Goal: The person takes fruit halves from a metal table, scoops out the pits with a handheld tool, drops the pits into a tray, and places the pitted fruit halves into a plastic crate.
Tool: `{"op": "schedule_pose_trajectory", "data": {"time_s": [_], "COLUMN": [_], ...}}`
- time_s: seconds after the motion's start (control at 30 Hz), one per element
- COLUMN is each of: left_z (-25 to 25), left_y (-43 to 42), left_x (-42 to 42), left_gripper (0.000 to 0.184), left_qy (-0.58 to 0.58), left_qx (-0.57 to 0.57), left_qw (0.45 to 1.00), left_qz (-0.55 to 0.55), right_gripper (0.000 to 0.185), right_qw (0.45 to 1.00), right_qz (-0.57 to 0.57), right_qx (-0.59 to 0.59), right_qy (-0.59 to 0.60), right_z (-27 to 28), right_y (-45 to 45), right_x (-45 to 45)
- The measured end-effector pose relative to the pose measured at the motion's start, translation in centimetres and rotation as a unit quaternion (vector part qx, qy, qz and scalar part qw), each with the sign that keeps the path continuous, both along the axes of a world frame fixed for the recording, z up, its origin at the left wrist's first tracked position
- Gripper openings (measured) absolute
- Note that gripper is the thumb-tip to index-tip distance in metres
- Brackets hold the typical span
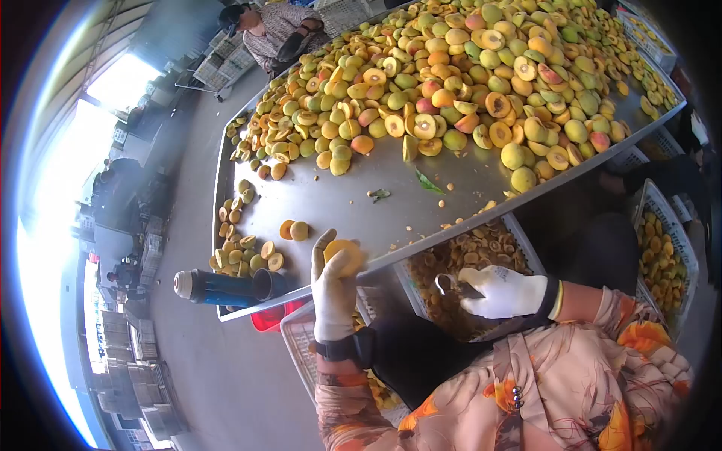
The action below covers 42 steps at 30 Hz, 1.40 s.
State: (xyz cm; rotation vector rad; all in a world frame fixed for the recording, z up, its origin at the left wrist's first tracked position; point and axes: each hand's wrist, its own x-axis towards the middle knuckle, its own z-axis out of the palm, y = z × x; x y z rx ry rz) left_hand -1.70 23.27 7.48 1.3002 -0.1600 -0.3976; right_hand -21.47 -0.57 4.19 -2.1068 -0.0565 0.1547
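My left hand (336, 282), in a white glove, holds a yellow-orange fruit half (342, 256) just above the near edge of the metal table (368, 218). The fingers are wrapped round the fruit. My right hand (505, 292), also gloved in white, grips a small metal tool (445, 284) with a ring-shaped end. It is above a crate of fruit pieces (470, 252) beside the table. Two fruit pieces (295, 230) lie on the metal a little beyond my left hand. A large heap of cut fruit (451, 83) covers the table's far part.
A blue bottle (226, 289) lies at the table's left corner near a small fruit pile (248, 254). A red container (269, 319) and a white crate (301, 349) are below. Another fruit crate (665, 255) is at right. A person (274, 34) stands beyond the table.
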Motion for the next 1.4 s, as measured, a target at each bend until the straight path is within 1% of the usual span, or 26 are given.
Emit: {"op": "schedule_pose_trajectory", "data": {"time_s": [0.03, 0.07, 0.1, 0.13, 0.17, 0.23, 0.27, 0.3, 0.37, 0.4, 0.5, 0.57, 0.7, 0.77, 0.87, 0.97, 1.07, 1.1, 1.13, 1.17, 1.23, 1.27, 1.33, 1.37, 1.4], "left_z": [0.7, 0.6, 0.3, 0.2, 0.7, 0.4, 0.5, 0.6, 1.0, 1.1, 2.0, 2.2, 1.7, 1.8, 1.1, 0.0, -0.2, -0.2, 0.1, 0.4, 1.9, 3.0, 1.8, 1.4, 1.2], "left_y": [-1.5, -2.3, -3.3, -4.4, -5.3, -6.8, -7.3, -7.8, -8.5, -8.6, -9.5, -9.9, -10.0, -10.0, -9.8, -9.9, -9.7, -9.8, -9.8, -9.4, -8.3, -8.2, -8.3, -8.5, -9.2], "left_x": [-2.4, -4.2, -5.9, -7.6, -9.4, -12.4, -13.4, -14.4, -15.8, -16.4, -18.3, -19.3, -19.8, -20.2, -20.2, -19.6, -19.9, -19.9, -20.1, -19.9, -18.6, -18.4, -18.2, -18.2, -18.6], "left_gripper": [0.054, 0.062, 0.065, 0.069, 0.070, 0.068, 0.067, 0.066, 0.063, 0.057, 0.051, 0.044, 0.032, 0.033, 0.039, 0.047, 0.056, 0.059, 0.061, 0.059, 0.056, 0.053, 0.054, 0.054, 0.054], "left_qy": [0.008, 0.006, -0.027, -0.060, -0.014, -0.066, -0.061, -0.056, 0.024, -0.020, -0.066, -0.065, -0.076, -0.089, -0.127, -0.158, -0.172, -0.177, -0.158, -0.139, -0.100, -0.077, -0.079, -0.081, -0.071], "left_qx": [-0.025, -0.042, -0.008, 0.026, -0.026, 0.000, -0.020, -0.040, -0.142, -0.124, -0.103, -0.123, -0.122, -0.120, -0.125, -0.128, -0.104, -0.094, -0.104, -0.081, -0.040, 0.026, 0.023, 0.022, -0.004], "left_qw": [0.999, 0.997, 0.997, 0.995, 0.996, 0.995, 0.996, 0.996, 0.989, 0.991, 0.992, 0.990, 0.989, 0.988, 0.984, 0.978, 0.979, 0.979, 0.981, 0.987, 0.992, 0.994, 0.996, 0.996, 0.997], "left_qz": [-0.022, -0.060, -0.070, -0.079, -0.084, -0.069, -0.061, -0.053, -0.039, -0.037, -0.021, -0.005, 0.024, 0.025, 0.032, 0.040, 0.043, 0.042, 0.042, 0.007, -0.061, -0.070, -0.041, -0.026, 0.028], "right_gripper": [0.025, 0.023, 0.028, 0.028, 0.028, 0.029, 0.029, 0.029, 0.030, 0.030, 0.031, 0.033, 0.045, 0.047, 0.043, 0.039, 0.037, 0.038, 0.038, 0.038, 0.040, 0.041, 0.039, 0.039, 0.038], "right_qw": [0.998, 0.994, 0.988, 0.983, 0.976, 0.983, 0.985, 0.983, 0.977, 0.976, 0.971, 0.963, 0.960, 0.956, 0.955, 0.956, 0.958, 0.960, 0.961, 0.962, 0.976, 0.981, 0.982, 0.979, 0.975], "right_qz": [-0.010, -0.018, -0.032, -0.041, -0.048, -0.071, -0.080, -0.089, -0.104, -0.101, -0.095, -0.091, -0.107, -0.106, -0.058, -0.009, 0.024, 0.040, 0.056, 0.071, 0.079, 0.083, 0.064, 0.058, 0.052], "right_qx": [0.015, 0.030, 0.024, 0.024, 0.022, 0.029, 0.033, 0.036, 0.044, 0.042, 0.043, 0.050, 0.098, 0.100, 0.098, 0.178, 0.208, 0.211, 0.214, 0.219, 0.172, 0.147, 0.086, 0.089, 0.090], "right_qy": [-0.062, -0.101, -0.148, -0.179, -0.212, -0.168, -0.148, -0.159, -0.182, -0.188, -0.217, -0.248, -0.239, -0.255, -0.272, -0.232, -0.199, -0.183, -0.165, -0.146, -0.110, -0.091, -0.156, -0.176, -0.195], "right_z": [-0.2, 0.3, 1.2, 1.6, 1.7, 2.2, 2.3, 2.2, 2.0, 2.3, 3.1, 3.5, 2.7, 3.2, 1.9, 2.3, 0.6, 1.0, 1.9, 2.5, 2.9, 2.8, -1.0, -1.3, -1.6], "right_y": [0.8, 1.4, 1.9, 2.3, 2.4, 2.2, 2.1, 2.0, 1.9, 1.8, 1.8, 1.8, 3.1, 3.5, 3.8, 3.5, 3.3, 2.8, 2.3, 1.9, 1.2, 1.0, 2.5, 2.8, 3.1], "right_x": [0.0, 0.0, -0.2, -0.5, -0.8, -1.9, -2.5, -3.2, -4.5, -5.1, -6.7, -7.3, -7.8, -8.2, -7.4, -6.8, -6.0, -6.0, -6.2, -6.5, -6.2, -6.2, -5.5, -5.4, -5.3]}}
